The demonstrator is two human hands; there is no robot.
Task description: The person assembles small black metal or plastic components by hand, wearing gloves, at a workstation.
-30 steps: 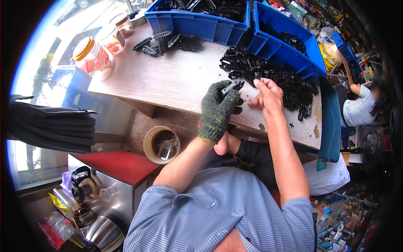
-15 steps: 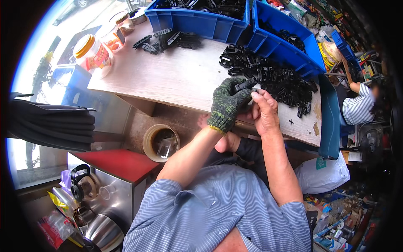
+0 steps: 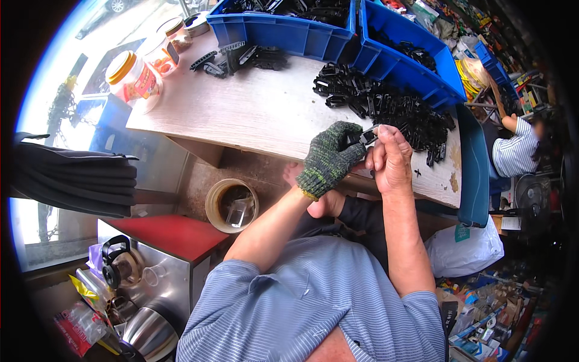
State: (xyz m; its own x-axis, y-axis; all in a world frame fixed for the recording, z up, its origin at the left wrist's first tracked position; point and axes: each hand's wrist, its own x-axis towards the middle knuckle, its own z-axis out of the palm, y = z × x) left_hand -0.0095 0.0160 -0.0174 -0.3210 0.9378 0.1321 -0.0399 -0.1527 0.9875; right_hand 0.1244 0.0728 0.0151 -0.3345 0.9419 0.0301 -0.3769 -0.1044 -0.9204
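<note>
My left hand [image 3: 332,155], in a dark green knitted glove, is closed around a small black plastic part [image 3: 366,138] above the table's front edge. Bare and close beside it, my right hand [image 3: 393,158] pinches thumb and fingertips together at the part's right end. What sits between those fingertips is too small to make out. Just beyond both hands spreads a heap of similar black plastic parts [image 3: 401,114]. A smaller group of black parts [image 3: 241,59] lies farther left on the pale table [image 3: 241,108].
Two blue bins [image 3: 280,31] [image 3: 410,60] with black parts stand along the back. Jars [image 3: 134,77] occupy the left corner. A bucket [image 3: 232,206] is on the floor, a dark teal container [image 3: 474,169] at the table's right end. Another person [image 3: 514,151] is at far right.
Both hands have shifted slightly right and toward me, away from the heap. The part in the glove has turned, and my right hand has tipped more upright.
</note>
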